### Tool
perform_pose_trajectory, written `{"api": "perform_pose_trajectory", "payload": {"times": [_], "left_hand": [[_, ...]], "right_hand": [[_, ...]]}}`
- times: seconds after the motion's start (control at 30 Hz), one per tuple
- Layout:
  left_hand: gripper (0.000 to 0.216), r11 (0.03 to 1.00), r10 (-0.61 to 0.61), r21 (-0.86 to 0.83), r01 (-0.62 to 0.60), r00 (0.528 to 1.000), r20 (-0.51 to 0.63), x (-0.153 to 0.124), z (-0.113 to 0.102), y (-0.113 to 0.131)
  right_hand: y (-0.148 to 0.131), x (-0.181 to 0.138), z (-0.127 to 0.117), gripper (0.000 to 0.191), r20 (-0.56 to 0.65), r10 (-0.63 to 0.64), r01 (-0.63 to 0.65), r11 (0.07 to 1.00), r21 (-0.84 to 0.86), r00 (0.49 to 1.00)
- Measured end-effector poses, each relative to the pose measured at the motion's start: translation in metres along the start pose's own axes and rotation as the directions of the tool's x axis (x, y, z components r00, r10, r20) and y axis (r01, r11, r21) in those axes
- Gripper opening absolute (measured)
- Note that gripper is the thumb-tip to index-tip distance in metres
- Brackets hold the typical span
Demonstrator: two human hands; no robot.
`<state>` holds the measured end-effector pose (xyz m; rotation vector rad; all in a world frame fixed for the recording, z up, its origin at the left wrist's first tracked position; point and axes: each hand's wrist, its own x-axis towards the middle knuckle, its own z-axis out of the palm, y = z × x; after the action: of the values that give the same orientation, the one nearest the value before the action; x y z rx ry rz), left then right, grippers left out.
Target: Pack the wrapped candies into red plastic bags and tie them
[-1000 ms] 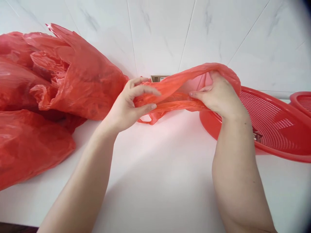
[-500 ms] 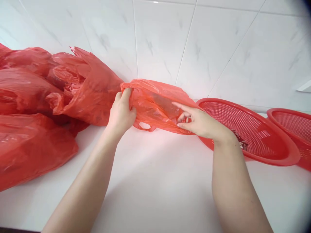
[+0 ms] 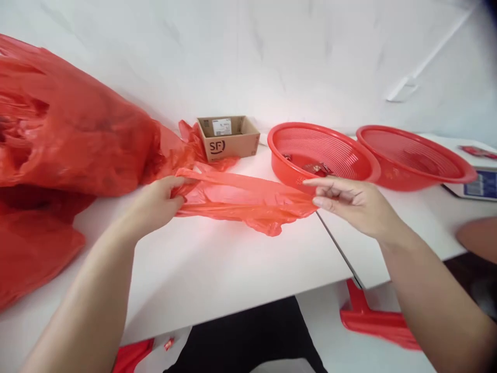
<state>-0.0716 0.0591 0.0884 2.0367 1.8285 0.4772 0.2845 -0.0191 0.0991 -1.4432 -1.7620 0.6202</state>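
Left hand (image 3: 157, 202) grips red bag (image 3: 240, 199); right hand (image 3: 351, 203) at its blurred end

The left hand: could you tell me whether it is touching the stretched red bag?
Touching. The head view shows the left hand pinching one end of the stretched red bag, fingers closed over the plastic.

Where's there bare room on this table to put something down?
Bare white table along the near edge, in front of the stretched bag; a smaller patch before the right basket. Crowded: bag pile left, box and left basket behind.
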Motion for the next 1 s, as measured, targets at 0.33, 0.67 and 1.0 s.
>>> {"api": "perform_pose_trajectory", "payload": {"times": [0.33, 0.67, 1.0], "left_hand": [[0.051, 0.959, 0.182, -0.270, -0.092, 0.926, 0.330, -0.009, 0.042, 0.011], [0.042, 0.916, 0.257, -0.401, -0.011, 0.785, 0.563, -0.013, 0.029, -0.007], [0.039, 0.865, 0.266, -0.490, 0.110, 0.728, 0.632, -0.010, 0.040, -0.005]], "right_hand": [[0.034, 0.004, -0.042, 0.045, -0.020, 0.076, -0.071, 0.770, -0.635, 0.997], [0.019, 0.047, -0.041, 0.050, 0.187, 0.261, -0.128, 0.842, -0.524, 0.947], [0.054, 0.100, 0.021, 0.073, 0.498, 0.336, 0.141, 0.701, -0.699, 0.800]]}}
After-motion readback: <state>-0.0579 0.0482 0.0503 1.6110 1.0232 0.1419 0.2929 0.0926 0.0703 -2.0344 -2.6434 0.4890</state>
